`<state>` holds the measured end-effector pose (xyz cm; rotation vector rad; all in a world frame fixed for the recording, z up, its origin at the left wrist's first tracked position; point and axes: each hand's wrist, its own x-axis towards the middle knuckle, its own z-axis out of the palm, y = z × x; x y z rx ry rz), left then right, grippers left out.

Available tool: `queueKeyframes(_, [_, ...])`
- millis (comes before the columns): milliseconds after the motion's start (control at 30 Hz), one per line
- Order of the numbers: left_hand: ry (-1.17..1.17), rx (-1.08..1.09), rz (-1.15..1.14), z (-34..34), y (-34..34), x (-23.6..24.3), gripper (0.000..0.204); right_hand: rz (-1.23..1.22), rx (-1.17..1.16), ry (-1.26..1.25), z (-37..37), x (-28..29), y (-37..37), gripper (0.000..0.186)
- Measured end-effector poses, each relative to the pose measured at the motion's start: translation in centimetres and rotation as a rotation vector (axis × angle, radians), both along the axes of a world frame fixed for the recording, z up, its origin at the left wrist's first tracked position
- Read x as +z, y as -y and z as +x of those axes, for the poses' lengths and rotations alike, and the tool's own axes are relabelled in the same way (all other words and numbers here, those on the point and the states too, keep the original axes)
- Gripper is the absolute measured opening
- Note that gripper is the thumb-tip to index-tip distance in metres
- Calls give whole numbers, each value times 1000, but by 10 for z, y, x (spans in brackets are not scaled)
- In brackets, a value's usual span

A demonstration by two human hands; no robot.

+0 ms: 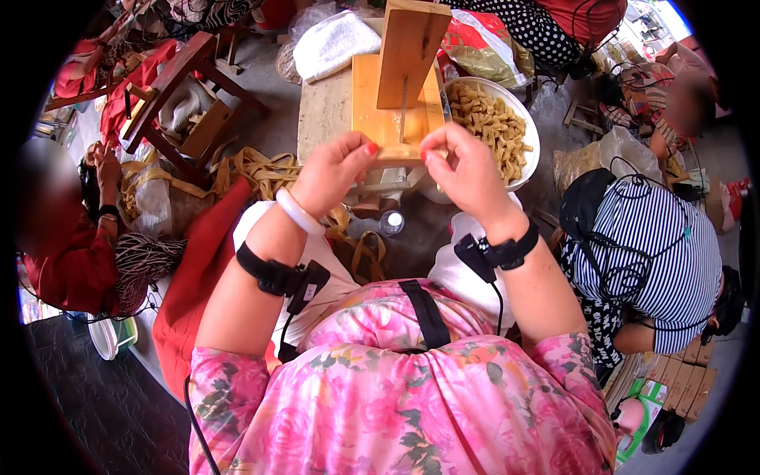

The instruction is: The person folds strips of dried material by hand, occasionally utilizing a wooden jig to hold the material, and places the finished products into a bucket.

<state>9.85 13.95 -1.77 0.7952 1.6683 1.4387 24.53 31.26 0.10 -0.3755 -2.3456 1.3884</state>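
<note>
My left hand (336, 168) and my right hand (463, 168) are raised together in front of a wooden jig (396, 103), a flat board with an upright plank and a thin slot. Both hands pinch a small tan strip (400, 150) at the jig's near edge; the strip is mostly hidden by my fingers. A white bangle sits on my left wrist, and black strapped devices are on both forearms. Just right of the jig stands a white bowl (529, 127) heaped with tan knotted pieces (491, 127).
Tan strips (261, 170) lie piled at the left by a wooden stool (186, 95). A person in red (63, 253) sits at the left, a person in a striped shirt (657, 253) at the right. A small bottle (391, 222) stands below the jig.
</note>
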Motion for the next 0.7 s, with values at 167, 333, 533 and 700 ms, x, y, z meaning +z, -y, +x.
queueKeyframes(167, [-221, 177, -22, -22, -36, 5, 26, 71, -36, -57, -38, -2, -24, 8])
queueKeyframes(333, [-739, 176, -164, -17, -25, -5, 14, 467, -100, -69, -16, -23, -53, 9])
queueKeyframes(533, [-725, -79, 90, 33, 5, 8, 5, 496, 122, -182, 28, 9, 7, 26])
queueKeyframes(700, [142, -217, -2, 42, 29, -3, 26, 413, 276, -113, 39, 6, 32, 14])
